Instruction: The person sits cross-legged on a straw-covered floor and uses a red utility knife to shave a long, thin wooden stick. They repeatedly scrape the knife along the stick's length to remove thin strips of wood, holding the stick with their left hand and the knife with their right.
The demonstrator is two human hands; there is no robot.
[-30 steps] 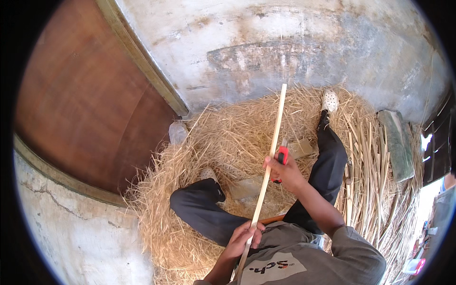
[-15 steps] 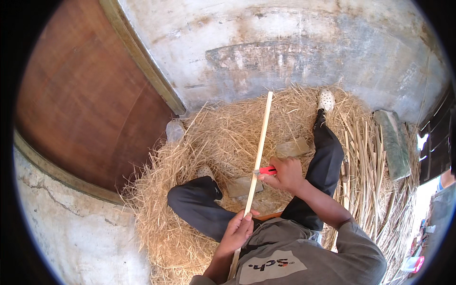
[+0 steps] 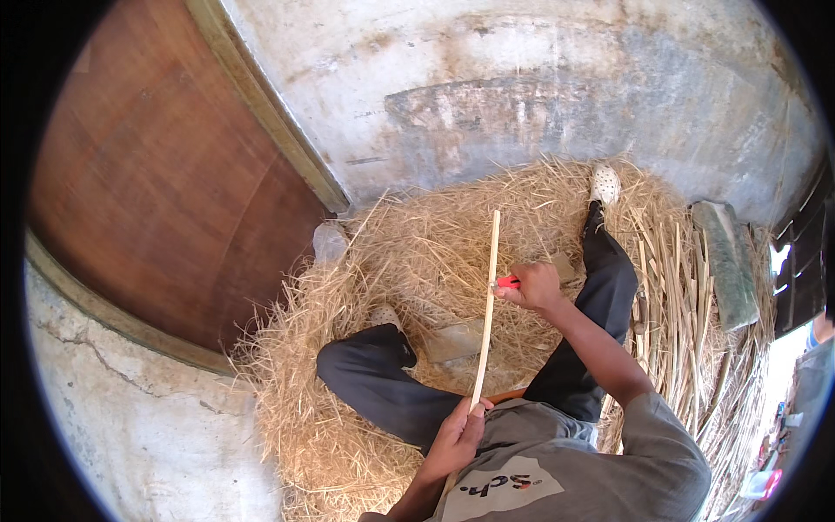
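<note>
A long pale strip of bamboo or wood (image 3: 486,339) slants up from my lap, its far end over the straw. Around its lower part my left hand (image 3: 458,438) is closed, close to my shirt. My right hand (image 3: 532,287) grips a small red-handled knife (image 3: 507,283). The knife's blade meets the strip's right side, below the far end. The strip's near end runs under my left hand and forearm, mostly hidden.
Straw-like shavings (image 3: 435,235) cover the floor around my legs, with a flat brick or stone (image 3: 454,342) among them. Long split strips (image 3: 674,296) lie at right beside a greenish slab (image 3: 726,265). A brown door (image 3: 165,191) stands at left; a stained wall (image 3: 539,104) rises ahead.
The strip has slid back toward me, and my left hand has come nearer with it. My right hand and the knife have moved farther away, closer to the strip's far end.
</note>
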